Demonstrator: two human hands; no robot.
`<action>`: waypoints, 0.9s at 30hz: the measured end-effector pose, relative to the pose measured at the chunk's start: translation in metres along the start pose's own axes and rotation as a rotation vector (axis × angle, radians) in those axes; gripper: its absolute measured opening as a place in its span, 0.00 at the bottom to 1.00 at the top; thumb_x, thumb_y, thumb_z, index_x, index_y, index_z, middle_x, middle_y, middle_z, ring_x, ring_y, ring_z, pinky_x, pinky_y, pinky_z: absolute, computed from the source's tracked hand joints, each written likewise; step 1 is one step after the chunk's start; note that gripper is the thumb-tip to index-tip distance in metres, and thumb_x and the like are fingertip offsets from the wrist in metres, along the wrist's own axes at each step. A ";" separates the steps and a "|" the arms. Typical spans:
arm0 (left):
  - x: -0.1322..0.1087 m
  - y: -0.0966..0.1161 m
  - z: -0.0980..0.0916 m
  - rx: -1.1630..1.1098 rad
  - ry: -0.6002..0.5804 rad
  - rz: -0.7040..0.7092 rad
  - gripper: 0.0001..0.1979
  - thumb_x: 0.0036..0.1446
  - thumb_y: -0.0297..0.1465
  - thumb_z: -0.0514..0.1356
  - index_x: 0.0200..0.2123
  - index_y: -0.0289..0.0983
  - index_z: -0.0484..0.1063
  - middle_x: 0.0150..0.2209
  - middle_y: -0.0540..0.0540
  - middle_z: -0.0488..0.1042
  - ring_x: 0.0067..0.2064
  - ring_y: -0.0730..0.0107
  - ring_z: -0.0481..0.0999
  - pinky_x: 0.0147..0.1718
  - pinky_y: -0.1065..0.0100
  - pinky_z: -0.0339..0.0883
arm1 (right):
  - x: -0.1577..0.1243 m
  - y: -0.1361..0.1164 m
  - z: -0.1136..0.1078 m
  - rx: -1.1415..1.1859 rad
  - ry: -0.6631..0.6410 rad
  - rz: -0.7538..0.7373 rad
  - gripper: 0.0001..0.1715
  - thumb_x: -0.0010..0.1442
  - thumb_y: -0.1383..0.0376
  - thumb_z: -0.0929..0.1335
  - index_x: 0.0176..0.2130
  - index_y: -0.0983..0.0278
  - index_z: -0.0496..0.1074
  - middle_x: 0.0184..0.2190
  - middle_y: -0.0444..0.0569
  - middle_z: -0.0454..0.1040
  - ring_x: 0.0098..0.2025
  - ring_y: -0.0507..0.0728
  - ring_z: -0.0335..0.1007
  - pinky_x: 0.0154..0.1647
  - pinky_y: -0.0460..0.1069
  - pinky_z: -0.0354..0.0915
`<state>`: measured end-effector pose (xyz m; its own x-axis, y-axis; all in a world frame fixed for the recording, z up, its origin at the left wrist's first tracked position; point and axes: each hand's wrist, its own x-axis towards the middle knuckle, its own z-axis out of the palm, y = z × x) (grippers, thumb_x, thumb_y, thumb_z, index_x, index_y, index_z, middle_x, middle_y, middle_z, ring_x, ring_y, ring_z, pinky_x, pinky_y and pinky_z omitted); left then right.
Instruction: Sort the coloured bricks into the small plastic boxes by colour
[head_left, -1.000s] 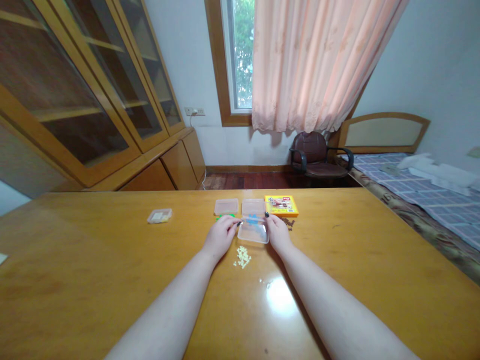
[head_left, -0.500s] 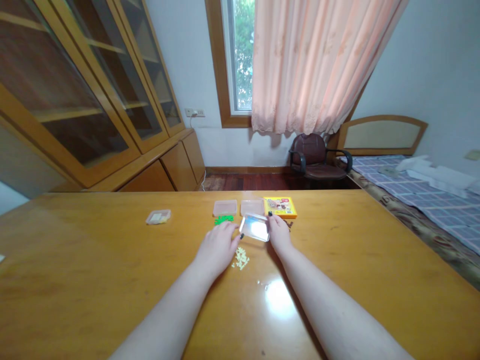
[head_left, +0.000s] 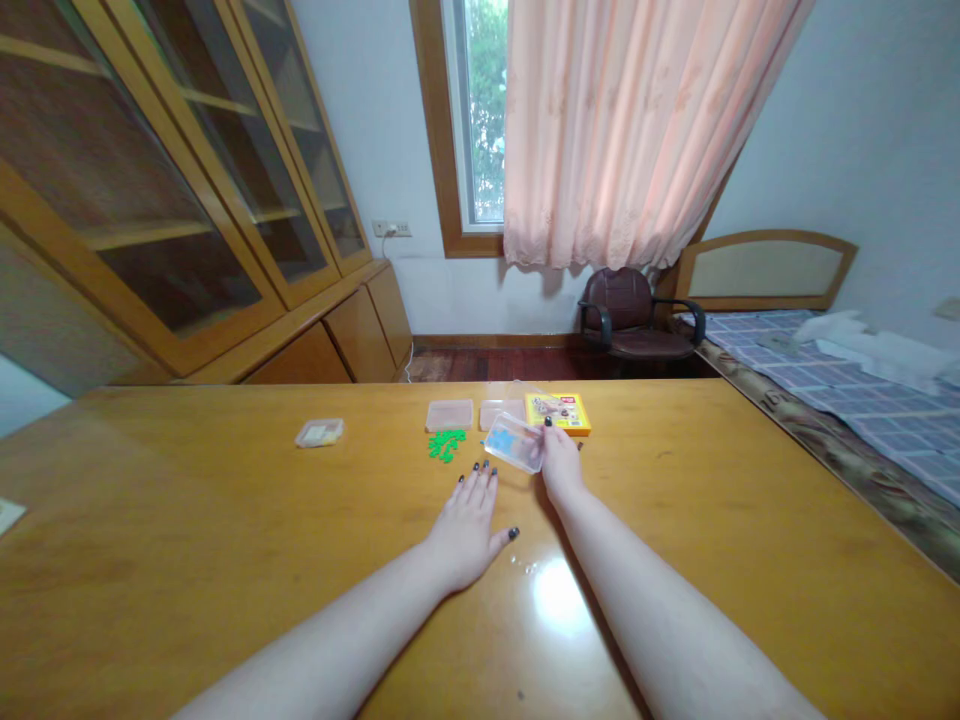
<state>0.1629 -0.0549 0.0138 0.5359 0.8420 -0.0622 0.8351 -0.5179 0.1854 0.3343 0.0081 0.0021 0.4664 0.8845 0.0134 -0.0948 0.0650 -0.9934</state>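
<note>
My right hand (head_left: 561, 465) grips the right end of a clear plastic box (head_left: 521, 458), which is tilted above the table. Blue pieces (head_left: 501, 440) show through it; whether they lie in it or behind it I cannot tell. My left hand (head_left: 463, 530) lies with fingers spread on the table, over the spot of the pale yellow pieces, which are hidden. Just beyond its fingertips is a loose pile of small green pieces (head_left: 448, 443). Tiny clear bits (head_left: 525, 566) lie to the right of the left thumb.
Two shallow clear boxes, one on the left (head_left: 450, 415) and one on the right (head_left: 491, 412), stand near the table's far edge. Beside them lies a yellow printed box (head_left: 559, 412). A small clear container (head_left: 320, 433) with pale contents sits farther left. A chair (head_left: 619, 310) stands beyond the table (head_left: 187, 560).
My left hand has come off the clear box, moved nearer me and spread over the pale yellow pieces. The right hand still holds the box, now turned so blue shows through.
</note>
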 end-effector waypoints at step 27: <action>0.039 -0.038 -0.034 -0.602 0.546 0.128 0.19 0.57 0.28 0.48 0.51 0.41 0.65 0.54 0.46 0.66 0.56 0.67 0.62 0.57 0.57 0.52 | -0.012 -0.014 -0.004 -0.370 -0.235 -0.211 0.20 0.56 0.53 0.59 0.24 0.63 0.68 0.24 0.46 0.72 0.28 0.55 0.65 0.30 0.47 0.57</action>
<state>0.1477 0.0025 0.0382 0.3574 0.8171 0.4524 0.4789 -0.5762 0.6623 0.3331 -0.0054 0.0151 0.2266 0.9529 0.2016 0.3192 0.1229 -0.9397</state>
